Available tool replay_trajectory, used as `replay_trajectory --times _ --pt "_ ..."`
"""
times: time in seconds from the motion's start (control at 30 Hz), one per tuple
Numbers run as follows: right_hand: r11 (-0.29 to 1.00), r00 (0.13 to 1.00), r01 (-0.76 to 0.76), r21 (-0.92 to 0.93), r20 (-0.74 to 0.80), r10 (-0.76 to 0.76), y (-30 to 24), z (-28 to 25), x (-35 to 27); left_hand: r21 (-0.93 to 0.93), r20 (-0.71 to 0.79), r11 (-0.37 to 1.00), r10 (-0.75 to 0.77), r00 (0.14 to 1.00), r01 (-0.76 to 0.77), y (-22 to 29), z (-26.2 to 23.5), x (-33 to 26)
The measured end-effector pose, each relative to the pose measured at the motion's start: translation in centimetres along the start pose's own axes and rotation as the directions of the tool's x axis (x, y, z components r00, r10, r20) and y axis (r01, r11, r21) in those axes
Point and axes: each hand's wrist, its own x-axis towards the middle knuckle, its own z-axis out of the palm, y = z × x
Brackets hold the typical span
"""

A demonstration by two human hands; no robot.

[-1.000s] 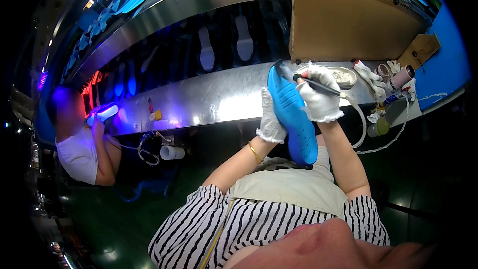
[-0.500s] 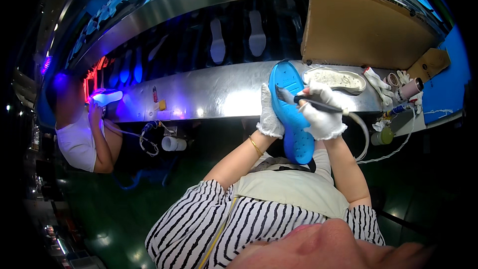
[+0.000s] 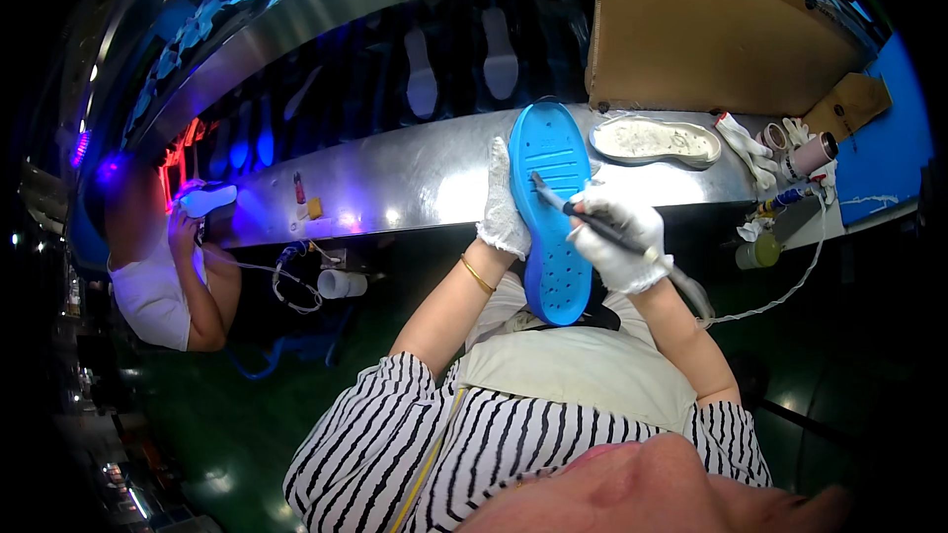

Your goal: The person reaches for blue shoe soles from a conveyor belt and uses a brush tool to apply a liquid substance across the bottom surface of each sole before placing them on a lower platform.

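A bright blue shoe sole [image 3: 551,207] stands lengthwise in front of me, its patterned underside up, its heel end near my lap. My left hand [image 3: 501,205], in a white glove, grips its left edge. My right hand [image 3: 619,237], also gloved, holds a dark pen-like tool [image 3: 583,215] with a cord trailing off to the right. The tool's tip touches the sole near its middle.
A metal conveyor ledge [image 3: 395,178] runs across, with pale soles [image 3: 499,49] in the dark belt behind. A whitish sole [image 3: 655,139] lies right of the blue one, under a cardboard panel [image 3: 711,25]. Tape rolls and small bottles [image 3: 790,153] crowd the right. A co-worker [image 3: 163,266] stands left.
The blue sole has come lower and nearer to me, held more upright. My right hand has shifted the tool's tip down along the sole.
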Motion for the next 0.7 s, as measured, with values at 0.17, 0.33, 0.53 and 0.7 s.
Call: replay_trajectory --times 0.17,0.33,0.53,0.7 --pt "0.934 0.938 -0.346 0.086 0.007 0.347 -1.7 -1.1 -1.2 -0.029 0.216 0.995 -0.083 0.973 0.091 0.3 1.1 -1.9" --pt "0.931 0.92 -0.352 0.092 -0.148 0.363 0.8 -3.1 -2.6 0.225 0.007 0.956 -0.196 0.981 0.189 -2.1 0.0 -3.5" --pt "0.932 0.947 -0.27 0.241 -0.109 0.302 1.0 -3.1 -1.5 0.082 0.063 0.992 -0.097 0.993 0.092 -2.1 0.0 -0.7" --pt "0.99 0.988 -0.142 -0.007 -0.057 0.142 1.4 -2.7 -0.4 0.026 0.149 1.0 -0.01 0.989 0.007 -1.3 1.0 1.5"
